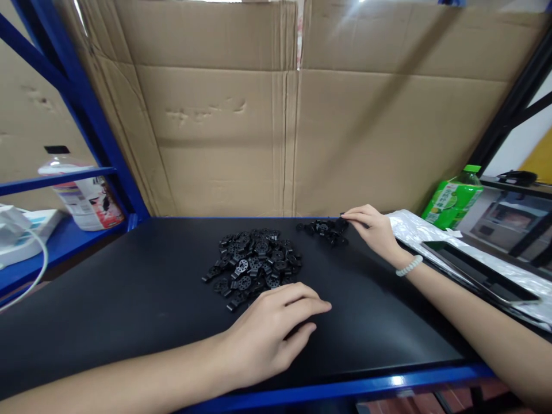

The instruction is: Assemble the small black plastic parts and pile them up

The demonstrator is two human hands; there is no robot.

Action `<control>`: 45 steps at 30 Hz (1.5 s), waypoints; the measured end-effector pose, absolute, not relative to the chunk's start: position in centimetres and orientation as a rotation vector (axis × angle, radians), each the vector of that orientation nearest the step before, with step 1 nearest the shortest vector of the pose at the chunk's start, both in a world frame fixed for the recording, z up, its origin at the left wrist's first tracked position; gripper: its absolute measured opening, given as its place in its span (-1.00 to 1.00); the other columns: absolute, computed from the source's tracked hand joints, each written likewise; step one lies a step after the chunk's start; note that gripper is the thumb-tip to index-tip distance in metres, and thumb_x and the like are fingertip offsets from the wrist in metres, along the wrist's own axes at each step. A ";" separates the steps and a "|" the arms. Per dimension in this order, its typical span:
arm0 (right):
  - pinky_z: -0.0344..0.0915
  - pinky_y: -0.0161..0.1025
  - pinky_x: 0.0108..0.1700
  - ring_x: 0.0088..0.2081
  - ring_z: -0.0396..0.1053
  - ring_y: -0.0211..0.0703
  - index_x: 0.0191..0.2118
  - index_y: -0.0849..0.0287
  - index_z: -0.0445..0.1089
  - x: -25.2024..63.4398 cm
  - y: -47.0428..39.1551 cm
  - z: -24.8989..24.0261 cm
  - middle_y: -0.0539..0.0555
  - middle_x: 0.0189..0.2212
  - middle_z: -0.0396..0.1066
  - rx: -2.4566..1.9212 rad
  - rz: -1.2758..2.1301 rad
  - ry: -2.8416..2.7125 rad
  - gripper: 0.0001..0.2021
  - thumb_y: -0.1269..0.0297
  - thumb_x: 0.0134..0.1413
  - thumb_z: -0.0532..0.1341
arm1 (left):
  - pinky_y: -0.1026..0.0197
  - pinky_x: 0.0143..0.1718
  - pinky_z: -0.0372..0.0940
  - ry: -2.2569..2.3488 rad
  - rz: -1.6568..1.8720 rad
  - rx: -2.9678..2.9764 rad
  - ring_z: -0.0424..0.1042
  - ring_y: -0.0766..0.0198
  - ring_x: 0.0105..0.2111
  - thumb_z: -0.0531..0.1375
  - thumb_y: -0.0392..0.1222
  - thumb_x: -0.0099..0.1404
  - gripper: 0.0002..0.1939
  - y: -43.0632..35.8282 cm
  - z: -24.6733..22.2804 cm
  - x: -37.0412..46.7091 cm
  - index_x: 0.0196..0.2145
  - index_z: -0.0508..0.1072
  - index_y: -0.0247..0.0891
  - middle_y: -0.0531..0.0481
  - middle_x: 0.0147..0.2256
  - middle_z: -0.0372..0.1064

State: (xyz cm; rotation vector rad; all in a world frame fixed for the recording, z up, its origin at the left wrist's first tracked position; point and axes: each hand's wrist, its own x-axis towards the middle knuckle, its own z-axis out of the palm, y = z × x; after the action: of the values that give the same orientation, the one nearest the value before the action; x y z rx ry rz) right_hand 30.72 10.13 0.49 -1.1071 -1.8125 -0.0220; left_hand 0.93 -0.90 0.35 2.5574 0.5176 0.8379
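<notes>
Centre: a large heap of small black plastic parts, many with round perforated discs, lay on the smooth black surface.
Near side: from my remote seat I watched the bare left hand over the near side of the heap, covering part of it from my view; this grip stood apart, thumb away from the curved fingers.
Far side: a smaller cluster of black parts lay near the back edge, right of the heap and apart from it.
Right reach: I had the bare right hand, with a pale beaded bracelet at its wrist, at the cluster's right end; I could not tell whether that grip was clamped on a part.
Right edge: I noted a crinkled silvery sheet and a green-capped plastic bottle with a green label.
Backdrop: creased tan cardboard stood behind the surface.
</notes>
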 end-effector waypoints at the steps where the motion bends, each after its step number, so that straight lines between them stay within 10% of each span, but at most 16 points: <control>1: 0.30 0.04 0.00 -0.14 0.38 0.00 -0.25 0.12 0.52 30.1 9.6 0.7 0.18 -0.22 0.48 -1.107 0.014 -1.769 -0.81 0.24 0.15 0.15 | 0.22 -0.11 0.34 0.544 0.864 2.539 0.41 0.22 -0.18 0.09 -0.41 0.28 -0.63 -0.9 0.3 1.0 0.02 0.38 -0.24 -0.13 -0.10 0.41; 6: 0.42 -0.22 -0.37 -0.42 0.45 -0.16 -0.13 0.24 0.45 25.3 5.4 1.2 0.11 -0.43 0.51 -1.057 0.350 -1.739 -0.70 0.15 0.11 0.21 | 0.22 -0.16 0.38 0.801 1.068 2.339 0.39 0.26 -0.22 0.18 -0.42 0.18 -0.50 -0.5 0.2 1.1 0.08 0.31 -0.20 -0.09 -0.08 0.36; 14: 0.40 -0.29 -0.34 -0.37 0.46 -0.20 -0.31 0.19 0.49 21.1 1.5 0.4 0.06 -0.41 0.52 -0.946 1.072 -1.706 -0.82 0.20 -0.03 0.33 | 0.14 -0.14 0.45 0.910 1.087 1.882 0.47 0.19 -0.22 0.34 -0.33 0.02 -0.61 -0.2 1.1 1.4 -0.14 0.49 -0.28 -0.07 -0.24 0.46; 37: 0.30 -0.36 -0.39 -0.45 0.38 -0.27 -0.42 0.20 0.51 20.3 -0.5 0.5 0.03 -0.50 0.49 -0.914 0.952 -1.754 -0.86 0.26 0.06 0.28 | 0.29 -0.38 0.30 0.917 1.030 1.550 0.41 0.30 -0.46 0.32 -0.22 0.10 -0.90 0.0 1.1 1.2 -0.44 0.53 -0.33 0.02 -0.51 0.47; 45: 0.36 -0.28 -0.25 -0.37 0.40 -0.25 -0.14 0.09 0.50 20.7 0.6 0.0 0.04 -0.29 0.49 -0.950 0.948 -1.724 -0.78 0.18 0.11 0.24 | 0.26 -0.29 0.36 1.015 1.132 1.991 0.49 0.25 -0.36 0.22 -0.28 0.22 -0.93 2.0 2.0 0.2 -0.36 0.52 -0.29 -0.01 -0.39 0.52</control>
State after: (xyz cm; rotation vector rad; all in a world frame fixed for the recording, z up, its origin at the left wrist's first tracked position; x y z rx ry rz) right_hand 20.70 0.64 -0.04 -0.9505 -1.7243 0.9475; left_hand 0.18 1.98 1.99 1.9910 1.0150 1.1319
